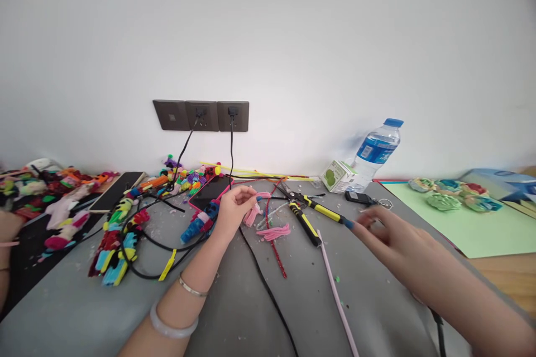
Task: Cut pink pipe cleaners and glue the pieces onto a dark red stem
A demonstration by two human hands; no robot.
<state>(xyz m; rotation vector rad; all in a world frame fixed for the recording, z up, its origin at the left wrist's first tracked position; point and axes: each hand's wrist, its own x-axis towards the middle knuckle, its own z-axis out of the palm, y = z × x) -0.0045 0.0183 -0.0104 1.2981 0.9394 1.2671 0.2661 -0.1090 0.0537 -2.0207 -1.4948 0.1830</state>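
Note:
My left hand [237, 209], wearing a bangle and a bracelet, pinches a folded piece of pink pipe cleaner [263, 194] above the table. Just below lie a bundle of pink pipe cleaners [276, 232] and a red tinsel pipe cleaner [276, 254]. The pliers [307, 223] with yellow and black handles rest spread apart on the table. Beside the end of their right handle is my right hand [383, 234], slightly blurred, its thumb stretched out and its fingers apart from it. Whether the thumb touches the handle I cannot tell. A long pale pink pipe cleaner [336, 290] runs toward me.
Black cables [262, 273] cross the table from the wall sockets [201, 116]. Colourful pipe-cleaner figures [121, 234] and phones [117, 192] lie left. A water bottle [374, 150], small box [337, 175], keys [360, 198] and green paper [444, 228] are right. Another person's arm [8, 234] shows at far left.

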